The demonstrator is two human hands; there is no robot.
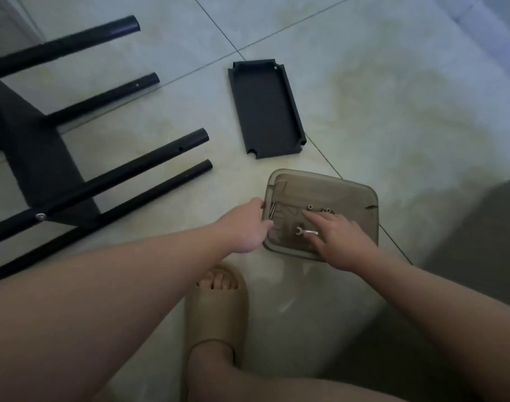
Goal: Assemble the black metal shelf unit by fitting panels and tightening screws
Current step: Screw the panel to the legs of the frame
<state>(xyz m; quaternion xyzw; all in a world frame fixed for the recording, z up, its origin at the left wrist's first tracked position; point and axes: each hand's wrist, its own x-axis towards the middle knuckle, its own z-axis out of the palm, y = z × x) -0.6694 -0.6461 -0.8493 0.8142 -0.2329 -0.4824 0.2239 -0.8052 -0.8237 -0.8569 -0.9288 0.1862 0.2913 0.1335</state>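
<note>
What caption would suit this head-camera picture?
Left hand holds a translucent container while the right hand reaches among screws inside; black shelf panel beyond.

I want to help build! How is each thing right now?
shelf frame: lying on its side, partly built.
loose panel: flat on floor, rim up.
tray: on floor, holding screws.
wrench: lying in tray.
left hand: gripping tray's edge.
right hand: fingers spread, reaching into tray.

This looks like a room in a home. The floor point(393, 82) has large pale glossy tiles with thin dark joints, and the person wears a soft beige slipper point(216, 309) on a bare foot. A black shelf frame point(132, 172) lies half-built on the tiles — its screws point(309, 208) sit in a household plastic container point(343, 195).
</note>
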